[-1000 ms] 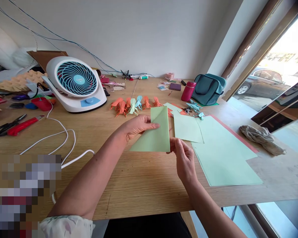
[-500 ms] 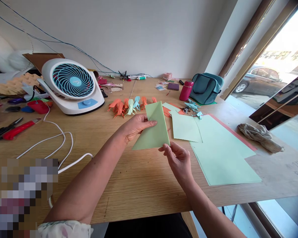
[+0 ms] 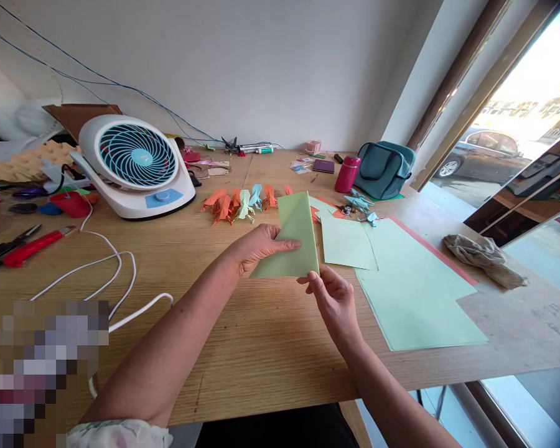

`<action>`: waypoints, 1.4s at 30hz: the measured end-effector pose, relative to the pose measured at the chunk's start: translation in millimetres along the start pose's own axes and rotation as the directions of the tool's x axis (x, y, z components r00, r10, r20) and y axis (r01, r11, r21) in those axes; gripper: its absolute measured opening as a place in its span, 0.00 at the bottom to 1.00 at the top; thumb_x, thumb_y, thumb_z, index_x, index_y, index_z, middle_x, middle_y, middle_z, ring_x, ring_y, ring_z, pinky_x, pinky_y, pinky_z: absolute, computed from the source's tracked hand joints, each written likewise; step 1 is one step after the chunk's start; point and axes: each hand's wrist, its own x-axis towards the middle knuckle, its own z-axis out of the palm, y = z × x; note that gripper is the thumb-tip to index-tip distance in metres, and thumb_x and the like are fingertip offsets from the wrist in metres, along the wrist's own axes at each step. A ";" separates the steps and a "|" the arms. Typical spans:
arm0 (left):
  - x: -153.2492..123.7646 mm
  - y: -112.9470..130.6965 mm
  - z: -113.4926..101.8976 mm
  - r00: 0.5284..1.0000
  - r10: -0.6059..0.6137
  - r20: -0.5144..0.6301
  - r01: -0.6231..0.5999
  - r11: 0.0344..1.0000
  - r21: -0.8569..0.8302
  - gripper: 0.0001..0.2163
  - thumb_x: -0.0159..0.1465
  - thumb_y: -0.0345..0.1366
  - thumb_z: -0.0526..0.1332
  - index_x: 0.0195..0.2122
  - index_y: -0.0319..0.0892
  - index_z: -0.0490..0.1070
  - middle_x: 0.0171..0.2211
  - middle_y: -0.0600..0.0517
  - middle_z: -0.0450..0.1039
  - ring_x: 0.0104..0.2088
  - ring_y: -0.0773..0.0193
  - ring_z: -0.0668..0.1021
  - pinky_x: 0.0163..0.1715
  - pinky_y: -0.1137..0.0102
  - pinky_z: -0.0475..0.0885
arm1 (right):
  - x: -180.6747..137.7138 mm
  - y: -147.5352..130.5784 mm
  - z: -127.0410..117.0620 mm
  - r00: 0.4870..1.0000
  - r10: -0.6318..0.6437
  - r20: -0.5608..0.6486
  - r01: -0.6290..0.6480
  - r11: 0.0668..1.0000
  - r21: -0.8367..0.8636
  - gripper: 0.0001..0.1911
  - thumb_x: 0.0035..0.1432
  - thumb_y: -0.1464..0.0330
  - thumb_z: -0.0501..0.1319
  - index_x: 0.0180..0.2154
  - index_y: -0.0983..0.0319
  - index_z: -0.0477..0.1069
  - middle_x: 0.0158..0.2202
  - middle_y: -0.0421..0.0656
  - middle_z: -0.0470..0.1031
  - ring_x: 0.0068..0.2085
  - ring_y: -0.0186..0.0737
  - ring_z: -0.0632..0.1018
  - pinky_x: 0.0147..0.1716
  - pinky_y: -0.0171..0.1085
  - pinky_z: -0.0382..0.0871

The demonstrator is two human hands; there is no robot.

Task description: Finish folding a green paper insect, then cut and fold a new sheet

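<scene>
A folded sheet of light green paper is held up above the wooden table, its creased edge on the right. My left hand grips it from the left, thumb pressed flat on the front and the other fingers behind. My right hand pinches the lower right corner between thumb and fingertips. Just right of it lies a loose pale green square, partly over larger green sheets. Behind the held paper stands a row of folded orange, green and blue paper figures.
A white fan stands at the left, with a white cable curling before it. Scissors and a red-handled cutter lie far left. A pink flask, a teal bag and a crumpled cloth are at the right.
The green paper has turned slightly, and its lower left corner has drawn in toward my left hand. Both hands keep their grip. The whole view has shifted a little.
</scene>
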 end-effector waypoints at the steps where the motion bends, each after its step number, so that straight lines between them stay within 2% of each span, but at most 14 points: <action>1: -1.0 0.2 1.7 1.000 -0.002 0.001 0.002 1.000 0.024 0.19 0.47 0.41 0.77 0.38 0.40 0.80 0.35 0.46 0.83 0.35 0.56 0.83 0.38 0.63 0.77 | 0.7 0.1 -0.2 1.000 0.004 -0.006 -0.004 1.000 -0.007 0.20 0.64 0.53 0.59 0.28 0.60 0.74 0.27 0.41 0.74 0.29 0.37 0.69 0.29 0.36 0.62; 6: -2.6 0.6 3.2 0.999 0.027 0.020 -0.028 0.996 0.086 0.20 0.51 0.48 0.74 0.39 0.40 0.80 0.34 0.47 0.82 0.33 0.57 0.83 0.36 0.64 0.77 | 3.1 4.1 -0.1 0.999 0.031 -0.030 -0.031 1.000 0.001 0.25 0.63 0.51 0.58 0.20 0.60 0.64 0.20 0.38 0.63 0.25 0.35 0.65 0.26 0.35 0.58; 12: -1.1 2.6 -4.1 0.991 0.132 -0.023 -0.128 0.983 0.135 0.16 0.55 0.50 0.70 0.31 0.40 0.78 0.28 0.52 0.79 0.27 0.65 0.78 0.30 0.71 0.72 | 2.6 6.5 -0.4 0.999 0.046 -0.020 -0.045 0.998 0.051 0.24 0.63 0.52 0.59 0.21 0.60 0.66 0.22 0.38 0.64 0.27 0.35 0.65 0.28 0.35 0.59; 15: -5.0 9.1 0.5 0.955 0.295 -0.044 -0.272 0.921 0.278 0.15 0.58 0.49 0.68 0.28 0.41 0.76 0.27 0.54 0.76 0.27 0.66 0.76 0.30 0.71 0.70 | 3.0 8.1 -1.1 0.997 0.072 -0.018 -0.068 0.988 0.136 0.20 0.64 0.52 0.58 0.30 0.60 0.74 0.26 0.40 0.70 0.30 0.37 0.69 0.33 0.36 0.64; 19: -13.5 18.4 12.2 0.822 0.568 0.047 -0.510 0.695 0.508 0.09 0.63 0.43 0.64 0.33 0.43 0.79 0.36 0.51 0.78 0.40 0.61 0.78 0.43 0.66 0.72 | 7.6 12.8 -1.0 0.983 0.183 0.019 -0.174 0.886 0.430 0.23 0.64 0.50 0.56 0.47 0.59 0.75 0.37 0.45 0.77 0.31 0.36 0.71 0.33 0.37 0.68; 22: -15.8 17.1 18.0 0.740 0.656 0.146 -0.571 0.499 0.652 0.09 0.66 0.39 0.61 0.39 0.47 0.81 0.52 0.48 0.75 0.54 0.56 0.74 0.57 0.60 0.67 | 12.1 12.8 -0.4 0.974 0.195 0.112 -0.223 0.788 0.573 0.27 0.64 0.47 0.53 0.49 0.61 0.75 0.39 0.48 0.78 0.30 0.38 0.73 0.32 0.38 0.70; 26: -7.0 4.2 20.1 0.661 0.697 0.278 -0.561 0.214 0.800 0.11 0.67 0.34 0.59 0.39 0.53 0.82 0.62 0.52 0.67 0.67 0.52 0.59 0.67 0.53 0.54 | 14.1 9.4 -1.2 0.985 0.131 0.116 -0.174 0.786 0.593 0.26 0.65 0.48 0.52 0.49 0.58 0.75 0.47 0.49 0.79 0.37 0.43 0.77 0.32 0.39 0.72; 29: 1.0 -3.4 20.5 0.620 0.691 0.372 -0.602 0.115 0.790 0.16 0.67 0.27 0.55 0.44 0.53 0.81 0.65 0.52 0.63 0.69 0.54 0.56 0.67 0.53 0.54 | 13.8 10.5 -3.6 0.984 0.166 0.058 -0.171 0.832 0.527 0.22 0.61 0.52 0.60 0.48 0.59 0.75 0.46 0.48 0.78 0.41 0.45 0.77 0.32 0.37 0.71; 31: 3.6 -4.1 19.6 0.595 0.737 0.319 -0.596 0.139 0.790 0.20 0.66 0.25 0.53 0.52 0.52 0.77 0.66 0.50 0.61 0.69 0.55 0.58 0.66 0.53 0.55 | 14.2 13.0 -5.6 0.979 0.202 0.019 -0.181 0.830 0.527 0.18 0.58 0.54 0.64 0.45 0.59 0.75 0.42 0.47 0.78 0.37 0.42 0.75 0.32 0.36 0.70; 33: 4.2 -2.5 17.1 0.597 0.787 0.153 -0.552 0.265 0.791 0.21 0.66 0.27 0.54 0.58 0.50 0.71 0.66 0.47 0.60 0.67 0.55 0.61 0.63 0.54 0.61 | 15.1 15.5 -7.3 0.977 0.214 -0.014 -0.167 0.802 0.573 0.15 0.58 0.56 0.65 0.41 0.59 0.76 0.39 0.44 0.76 0.34 0.38 0.72 0.32 0.35 0.69; 34: 4.1 -1.5 15.6 0.624 0.779 0.053 -0.527 0.370 0.765 0.20 0.66 0.30 0.56 0.60 0.48 0.68 0.65 0.44 0.61 0.65 0.54 0.65 0.59 0.57 0.66 | 15.6 16.4 -7.8 0.978 0.209 -0.027 -0.153 0.792 0.591 0.14 0.58 0.56 0.65 0.40 0.58 0.76 0.38 0.43 0.76 0.34 0.37 0.71 0.32 0.35 0.69; 36: 3.8 -0.7 13.2 0.752 0.651 -0.103 -0.456 0.626 0.633 0.20 0.66 0.41 0.59 0.59 0.44 0.68 0.59 0.41 0.69 0.55 0.55 0.74 0.48 0.63 0.73 | 16.2 17.1 -8.4 0.981 0.187 -0.051 -0.123 0.804 0.582 0.12 0.58 0.57 0.66 0.38 0.58 0.76 0.36 0.41 0.74 0.32 0.35 0.69 0.32 0.35 0.67; 39: 4.4 -4.0 14.3 0.936 0.340 -0.090 -0.286 0.884 0.369 0.22 0.65 0.55 0.57 0.44 0.40 0.75 0.42 0.45 0.78 0.39 0.62 0.79 0.38 0.69 0.72 | 15.4 14.7 -8.0 0.987 0.147 -0.064 -0.100 0.878 0.467 0.13 0.58 0.56 0.65 0.33 0.59 0.75 0.30 0.40 0.71 0.30 0.35 0.66 0.31 0.35 0.65; 42: 7.3 -11.3 19.7 0.966 0.243 -0.087 -0.217 0.947 0.235 0.23 0.60 0.57 0.62 0.27 0.39 0.74 0.29 0.51 0.75 0.30 0.67 0.75 0.34 0.72 0.69 | 13.2 9.4 -7.0 0.994 0.111 -0.026 -0.094 0.931 0.353 0.14 0.59 0.56 0.64 0.30 0.60 0.73 0.28 0.39 0.70 0.31 0.35 0.66 0.32 0.35 0.65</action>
